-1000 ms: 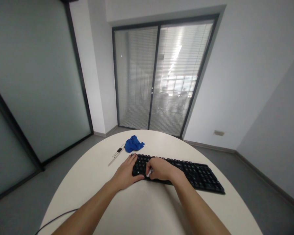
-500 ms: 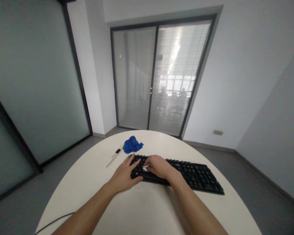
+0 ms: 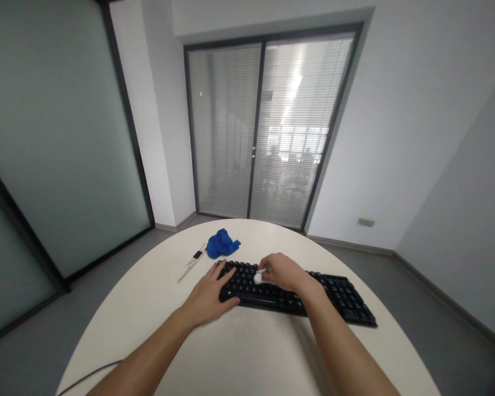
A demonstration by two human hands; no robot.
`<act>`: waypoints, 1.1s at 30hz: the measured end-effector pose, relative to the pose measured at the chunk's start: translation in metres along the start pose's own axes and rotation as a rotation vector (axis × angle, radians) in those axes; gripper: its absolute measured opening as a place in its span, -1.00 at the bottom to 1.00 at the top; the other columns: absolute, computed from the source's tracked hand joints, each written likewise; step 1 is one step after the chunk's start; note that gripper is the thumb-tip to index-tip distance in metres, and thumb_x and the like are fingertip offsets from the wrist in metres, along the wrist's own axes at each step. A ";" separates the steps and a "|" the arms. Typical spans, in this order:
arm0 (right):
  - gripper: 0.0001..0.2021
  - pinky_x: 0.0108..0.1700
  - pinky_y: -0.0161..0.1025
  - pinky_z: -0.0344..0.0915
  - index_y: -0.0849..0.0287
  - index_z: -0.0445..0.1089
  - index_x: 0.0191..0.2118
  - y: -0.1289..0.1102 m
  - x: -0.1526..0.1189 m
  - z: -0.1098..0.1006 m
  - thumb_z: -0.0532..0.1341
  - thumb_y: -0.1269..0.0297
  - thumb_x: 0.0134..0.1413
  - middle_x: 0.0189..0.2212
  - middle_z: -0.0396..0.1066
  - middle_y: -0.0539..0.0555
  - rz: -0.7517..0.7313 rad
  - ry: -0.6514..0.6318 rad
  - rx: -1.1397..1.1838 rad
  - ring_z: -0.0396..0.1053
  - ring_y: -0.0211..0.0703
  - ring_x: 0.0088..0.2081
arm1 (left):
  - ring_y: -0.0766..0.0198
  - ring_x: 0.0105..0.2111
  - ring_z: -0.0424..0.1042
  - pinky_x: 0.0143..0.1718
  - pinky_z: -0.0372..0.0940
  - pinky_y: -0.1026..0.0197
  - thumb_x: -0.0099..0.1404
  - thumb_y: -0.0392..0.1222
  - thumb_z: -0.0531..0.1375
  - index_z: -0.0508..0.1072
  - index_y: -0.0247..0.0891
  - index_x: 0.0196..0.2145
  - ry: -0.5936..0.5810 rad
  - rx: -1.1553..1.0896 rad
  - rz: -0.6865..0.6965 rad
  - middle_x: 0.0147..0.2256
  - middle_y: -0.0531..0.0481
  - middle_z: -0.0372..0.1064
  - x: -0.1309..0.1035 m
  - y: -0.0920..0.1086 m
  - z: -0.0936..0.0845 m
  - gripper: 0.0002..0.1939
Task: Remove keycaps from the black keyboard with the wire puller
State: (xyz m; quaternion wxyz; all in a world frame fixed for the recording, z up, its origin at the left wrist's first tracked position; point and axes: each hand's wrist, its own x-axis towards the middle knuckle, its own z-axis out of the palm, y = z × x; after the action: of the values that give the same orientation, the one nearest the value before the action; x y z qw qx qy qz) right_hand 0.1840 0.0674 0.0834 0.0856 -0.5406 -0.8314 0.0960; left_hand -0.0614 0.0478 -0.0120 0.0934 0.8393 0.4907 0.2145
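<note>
Pale round table (image 3: 247, 352): black keyboard (image 3: 268, 297) lies on it, partly covered by my hands. Left hand (image 3: 207, 296) splays, ungripping, across its left end; right hand (image 3: 282, 273) pinches white wad (image 3: 258, 278) over keys. Blue cloth (image 3: 221, 243), slim tool (image 3: 197, 254) near far-left corner.

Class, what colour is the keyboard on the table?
The keyboard is black; the head view shows it.

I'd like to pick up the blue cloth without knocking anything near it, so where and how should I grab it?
I'd pinch the blue cloth by its bunched middle, reaching down from above and from its right. Its crumpled folds stand up, giving fingertips something to gather. The keyboard lies on its near side, and the slim tool is at its left.
</note>
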 end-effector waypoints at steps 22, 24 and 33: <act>-0.77 -0.33 -0.36 0.29 0.09 0.59 -0.31 -0.004 0.003 0.010 0.32 0.36 -0.22 -0.38 0.58 0.05 -0.096 -0.085 -0.023 0.50 -0.11 -0.33 | -0.11 0.32 -0.14 0.27 -0.04 -0.14 0.21 0.28 0.13 0.05 -0.08 0.31 0.004 0.013 -0.002 0.35 -0.12 -0.19 0.000 0.001 0.001 -0.18; -0.80 -0.27 -0.34 0.29 0.11 0.57 -0.28 0.002 0.003 0.008 0.29 0.35 -0.11 -0.34 0.57 0.07 -0.073 -0.027 -0.015 0.49 -0.11 -0.29 | -0.11 0.32 -0.14 0.27 -0.04 -0.14 0.21 0.29 0.12 0.06 -0.08 0.31 0.003 0.009 -0.001 0.35 -0.12 -0.20 0.000 0.001 0.001 -0.19; -0.72 0.02 -0.27 0.21 0.20 0.52 -0.10 0.003 0.017 0.038 0.15 0.44 0.11 -0.14 0.51 0.17 -0.126 0.120 -0.005 0.38 -0.09 -0.03 | -0.11 0.32 -0.15 0.27 -0.05 -0.14 0.21 0.29 0.12 0.04 -0.07 0.31 -0.002 0.016 -0.011 0.35 -0.13 -0.21 0.000 0.002 0.000 -0.19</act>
State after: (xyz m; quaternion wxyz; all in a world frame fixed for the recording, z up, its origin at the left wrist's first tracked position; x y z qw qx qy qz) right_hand 0.1703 0.0813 0.0465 0.1396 -0.4922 -0.8574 0.0559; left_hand -0.0598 0.0466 -0.0109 0.0883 0.8375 0.4970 0.2092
